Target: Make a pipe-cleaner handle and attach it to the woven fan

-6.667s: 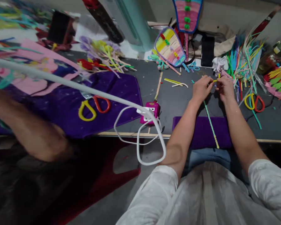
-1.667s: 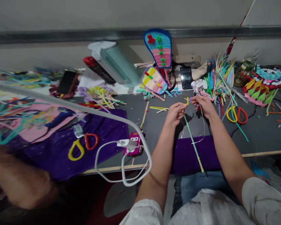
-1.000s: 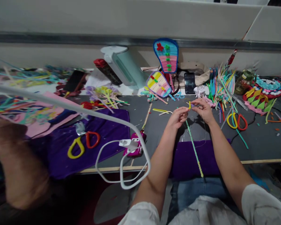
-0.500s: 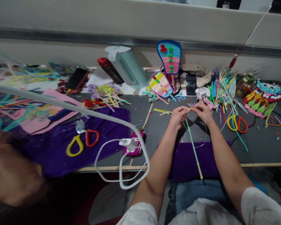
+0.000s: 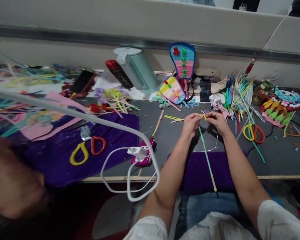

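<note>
My left hand (image 5: 191,124) and my right hand (image 5: 217,122) meet over the table, both with fingers pinched. Between the fingertips shows a short yellow pipe cleaner piece (image 5: 204,117). From beneath my left fingers a long stem wrapped in mint-green pipe cleaner (image 5: 206,154) slants down toward my lap, its lower end yellow. A thin clear strand (image 5: 217,141) loops below my right hand; where it starts is hidden. Under the stem, a folded purple cloth (image 5: 192,170) covers the table's front edge. Yellow and green strips (image 5: 173,117) lie left of my left hand.
Red-and-yellow-handled scissors (image 5: 253,133) lie right; another pair (image 5: 79,154) rests on purple cloth at left. A white cable (image 5: 130,128) crosses in front, near a plugged-in charger (image 5: 137,152). A kettle (image 5: 140,71), pipe-cleaner fans (image 5: 182,61) and a phone (image 5: 205,90) stand behind. Another person's blurred hand (image 5: 15,180) is left.
The yellow piece between my fingertips shows more and now points upright. My right fingers have shifted slightly, and the clear strand hangs lower. The view has turned slightly.
</note>
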{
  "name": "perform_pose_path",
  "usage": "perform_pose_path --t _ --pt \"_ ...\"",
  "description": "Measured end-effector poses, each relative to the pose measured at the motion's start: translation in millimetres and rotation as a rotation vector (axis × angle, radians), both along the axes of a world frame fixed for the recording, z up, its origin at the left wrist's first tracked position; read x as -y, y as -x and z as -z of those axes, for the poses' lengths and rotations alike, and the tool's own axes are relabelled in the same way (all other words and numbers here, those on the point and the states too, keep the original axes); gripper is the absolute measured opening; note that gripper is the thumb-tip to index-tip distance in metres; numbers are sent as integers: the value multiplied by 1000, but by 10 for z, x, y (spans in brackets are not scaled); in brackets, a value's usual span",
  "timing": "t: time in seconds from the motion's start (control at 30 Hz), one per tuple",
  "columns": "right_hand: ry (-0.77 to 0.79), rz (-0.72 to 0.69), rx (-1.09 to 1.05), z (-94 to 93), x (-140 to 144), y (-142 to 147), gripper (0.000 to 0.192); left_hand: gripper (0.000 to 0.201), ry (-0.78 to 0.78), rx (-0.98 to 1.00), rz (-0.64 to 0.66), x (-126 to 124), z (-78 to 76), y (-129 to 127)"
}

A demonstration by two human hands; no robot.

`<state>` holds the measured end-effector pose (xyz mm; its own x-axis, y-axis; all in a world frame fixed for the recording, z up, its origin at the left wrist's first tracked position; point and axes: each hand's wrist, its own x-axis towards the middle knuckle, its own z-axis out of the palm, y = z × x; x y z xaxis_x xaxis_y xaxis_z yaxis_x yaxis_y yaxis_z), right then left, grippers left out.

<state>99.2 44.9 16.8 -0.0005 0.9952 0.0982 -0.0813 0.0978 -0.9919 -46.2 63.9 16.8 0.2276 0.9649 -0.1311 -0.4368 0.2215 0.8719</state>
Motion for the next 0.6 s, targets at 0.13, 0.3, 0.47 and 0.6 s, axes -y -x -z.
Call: perform_pose_path --t 0.13,0.3,0.47,0.6 --pt "-133 20 75 46 -33 -15 24 29 57 49 74 -17 -12 28" --pt "-213 90 206 78 -61 -7 25 29 102 74 138 -16 -32 36" --pt "-211 163 236 91 -65 10 25 28 98 68 148 5 -37 21" --pt "-216 180 217 78 -48 20 23 28 59 37 122 17 -19 -2"
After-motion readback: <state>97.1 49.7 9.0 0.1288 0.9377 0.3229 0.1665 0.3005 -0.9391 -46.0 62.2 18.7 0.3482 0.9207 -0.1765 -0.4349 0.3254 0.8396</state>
